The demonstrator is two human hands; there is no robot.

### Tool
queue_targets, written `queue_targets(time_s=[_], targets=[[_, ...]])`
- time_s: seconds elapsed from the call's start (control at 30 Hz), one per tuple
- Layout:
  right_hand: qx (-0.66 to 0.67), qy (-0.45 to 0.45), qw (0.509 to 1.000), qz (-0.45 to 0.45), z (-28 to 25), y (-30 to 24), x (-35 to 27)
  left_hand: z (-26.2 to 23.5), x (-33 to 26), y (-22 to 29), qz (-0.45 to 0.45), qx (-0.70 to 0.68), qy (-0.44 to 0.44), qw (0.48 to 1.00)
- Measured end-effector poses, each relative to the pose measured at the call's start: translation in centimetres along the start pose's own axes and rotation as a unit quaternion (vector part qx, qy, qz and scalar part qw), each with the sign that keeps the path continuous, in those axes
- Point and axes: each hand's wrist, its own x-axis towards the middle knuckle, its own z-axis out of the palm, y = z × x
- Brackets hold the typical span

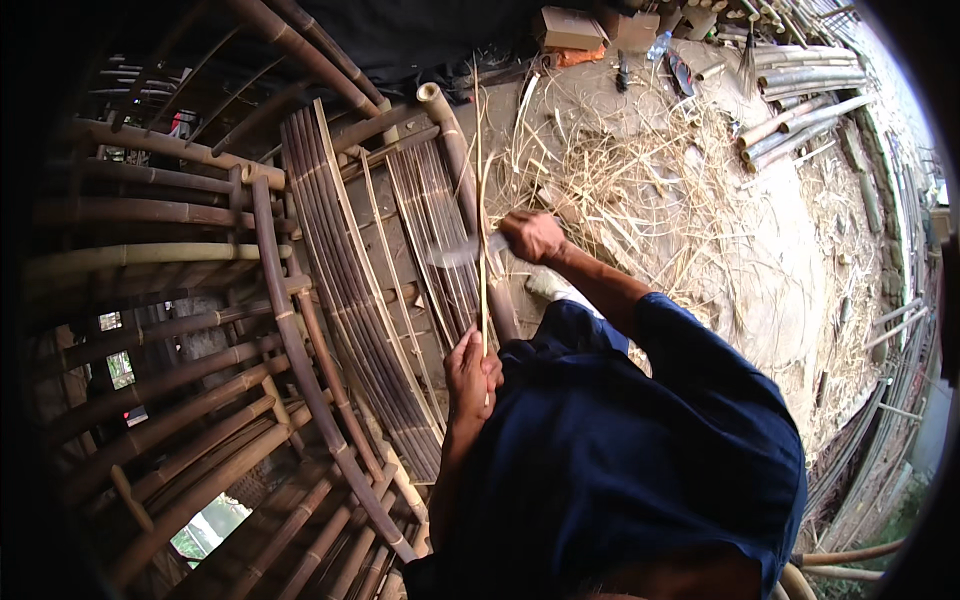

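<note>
My left hand is closed around the lower end of a long, thin bamboo strip, which points away from me. My right hand grips a knife by its handle. The knife blade, smeared by motion, reaches leftward across the strip around its middle; whether it cuts into the strip I cannot tell. Below and to the left of the strip lies a panel of dark bamboo slats in a bamboo frame. A thick bamboo pole runs along the panel's right side.
Another long slatted bamboo panel lies farther left, beside stacked bamboo frames. Pale shavings litter the ground on the right. Cut bamboo poles are piled at the far right. Cardboard boxes and a plastic bottle stand at the back.
</note>
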Motion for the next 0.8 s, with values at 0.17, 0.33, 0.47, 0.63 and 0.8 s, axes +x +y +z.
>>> queue_targets(time_s=[0.17,0.33,0.47,0.63,0.8], targets=[[0.140,-0.024,0.983,0.116,1.3,2.7,0.3,1.1,1.1,-0.1,0.063,0.214,0.037,0.974],[0.494,0.105,0.791,0.345,1.6,0.5,-0.9,1.2,1.6,-0.2,0.087,0.418,0.044,0.903],[0.508,0.217,0.744,0.376,3.4,2.8,1.5,2.5,1.3,-0.5,0.071,0.410,0.069,0.907],[0.393,0.190,0.795,0.420,4.8,8.8,3.8,2.3,1.7,-1.5,0.093,0.388,0.074,0.914],[0.183,0.220,0.857,0.428,6.3,19.7,5.3,1.3,1.5,-1.2,0.093,0.431,0.060,0.895]])
